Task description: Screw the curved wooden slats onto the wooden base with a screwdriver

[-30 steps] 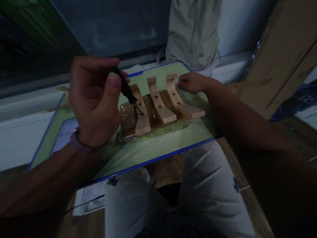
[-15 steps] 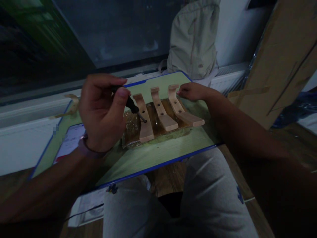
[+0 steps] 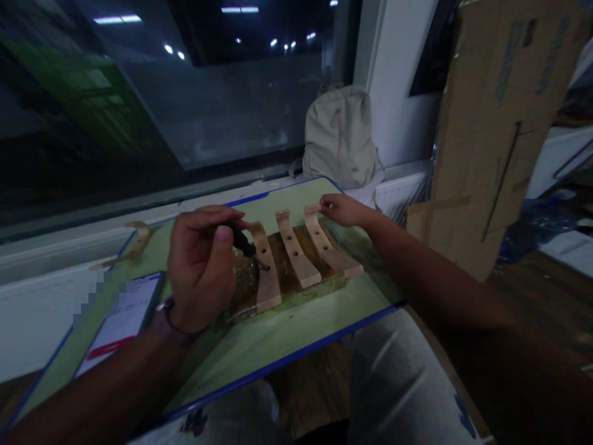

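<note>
My left hand (image 3: 201, 269) is closed around the black handle of a screwdriver (image 3: 243, 240). The screwdriver's metal tip meets the lower hole of the leftmost wooden hook (image 3: 267, 287), whose curled end points away from me. Beside it lie a middle wooden hook (image 3: 299, 262) and a right wooden hook (image 3: 331, 254), each with two dark holes. At the far curled end of the right hook, my right hand (image 3: 343, 209) has its fingers bent in a pinch against the wood. All three hooks rest across a shiny brown plastic-wrapped pad (image 3: 287, 247).
The pad lies on a pale green board (image 3: 306, 324) with blue edges over my legs. A curved wooden piece (image 3: 136, 241) sits at its far left, near a clipboard with papers (image 3: 125, 309). Behind are a backpack (image 3: 340, 136), a radiator (image 3: 410, 179) and cardboard (image 3: 495, 136).
My view has tilted up, so the board and hands appear lower and more window shows. The screwdriver stays at the left hook's lower hole, and my right hand stays at the right hook's end.
</note>
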Available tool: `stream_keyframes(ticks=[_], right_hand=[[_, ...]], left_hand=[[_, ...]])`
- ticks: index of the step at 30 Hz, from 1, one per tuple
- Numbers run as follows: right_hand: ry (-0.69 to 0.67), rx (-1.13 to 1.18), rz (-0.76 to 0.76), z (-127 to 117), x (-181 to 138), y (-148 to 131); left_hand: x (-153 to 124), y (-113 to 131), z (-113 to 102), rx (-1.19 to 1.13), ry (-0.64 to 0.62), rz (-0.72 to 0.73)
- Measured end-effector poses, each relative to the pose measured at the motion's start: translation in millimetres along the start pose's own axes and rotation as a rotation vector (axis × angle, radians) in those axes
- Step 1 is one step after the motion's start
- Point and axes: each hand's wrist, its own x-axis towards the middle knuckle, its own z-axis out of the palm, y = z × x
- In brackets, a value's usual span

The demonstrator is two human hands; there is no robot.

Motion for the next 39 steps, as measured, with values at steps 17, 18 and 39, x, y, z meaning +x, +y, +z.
stream_keyframes(ticks=[17, 18, 39], right_hand=[[-0.224, 0.319, 0.072, 8, -3, 1], [-0.227, 0.316, 0.073, 7, -3, 0], [-0.24, 0.236, 0.062, 8, 0, 6]], left_hand=[[6, 8, -8, 0.152, -0.072, -0.074], [7, 7, -8, 0.134, -0.08, -0.063], [8, 10, -9, 0.181, -0.131, -0.128]])
